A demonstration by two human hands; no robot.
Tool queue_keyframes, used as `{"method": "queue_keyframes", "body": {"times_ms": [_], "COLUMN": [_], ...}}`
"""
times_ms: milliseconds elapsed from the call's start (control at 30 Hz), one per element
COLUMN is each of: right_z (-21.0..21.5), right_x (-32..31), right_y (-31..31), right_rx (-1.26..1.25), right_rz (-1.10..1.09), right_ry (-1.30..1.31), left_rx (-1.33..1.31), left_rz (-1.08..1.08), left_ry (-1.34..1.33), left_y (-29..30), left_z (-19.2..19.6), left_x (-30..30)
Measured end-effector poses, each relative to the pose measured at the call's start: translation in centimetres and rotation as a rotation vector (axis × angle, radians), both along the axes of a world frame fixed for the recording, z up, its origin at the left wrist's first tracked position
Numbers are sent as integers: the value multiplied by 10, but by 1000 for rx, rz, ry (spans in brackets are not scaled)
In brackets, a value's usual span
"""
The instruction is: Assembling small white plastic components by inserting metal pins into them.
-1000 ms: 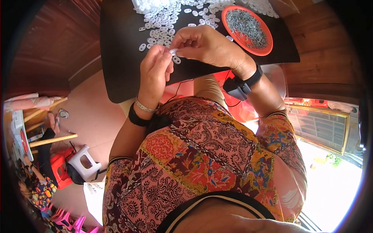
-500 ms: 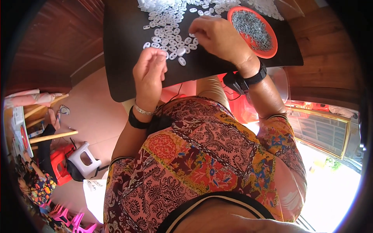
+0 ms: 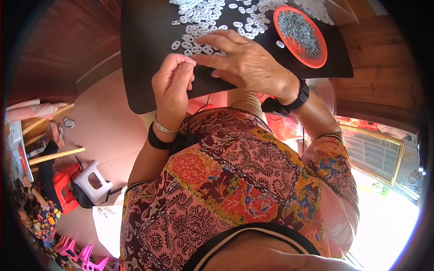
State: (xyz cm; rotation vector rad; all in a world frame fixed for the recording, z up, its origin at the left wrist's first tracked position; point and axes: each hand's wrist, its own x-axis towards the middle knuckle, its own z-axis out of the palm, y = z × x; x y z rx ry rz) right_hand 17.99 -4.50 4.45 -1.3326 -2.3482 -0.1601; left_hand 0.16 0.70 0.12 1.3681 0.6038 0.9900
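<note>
My left hand is held at the near edge of the black table, its fingers curled in and thumb pressed against the index finger. Whatever sits in that pinch is too small and covered to name. Close by on the right, my right hand hovers with its fingers spread, the index fingertip almost at the left hand's fingertips. Beneath and beyond it lie small white oval plastic pieces, each with two holes; part of them is hidden by the hand. An orange-red dish full of small grey metal parts stands to the right.
The black tabletop carries a larger heap of white pieces at its far side. One lone white piece lies beside the dish. On the floor at left are a grey-white stool and a red stool. Another person's flowered clothing shows at far left.
My right hand has moved left and nearer, toward my left hand, and its fingers have spread from a curled pose. My left hand stays almost in place, still pinched.
</note>
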Motion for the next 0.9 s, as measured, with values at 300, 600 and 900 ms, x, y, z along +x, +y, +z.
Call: {"method": "queue_keyframes", "body": {"times_ms": [300,600,900], "right_z": [-19,10,-21], "right_x": [35,33,21], "right_y": [41,59,97], "right_rx": [-23,-20,-100], "right_rz": [-105,-210,-190], "right_ry": [-240,-224,-115], "left_rx": [16,10,-7], "left_rz": [30,0,-10], "left_ry": [-17,-31,-15], "left_y": [-1,-1,-2], "left_z": [-6,-6,-3], "left_x": [-4,-5,-6]}}
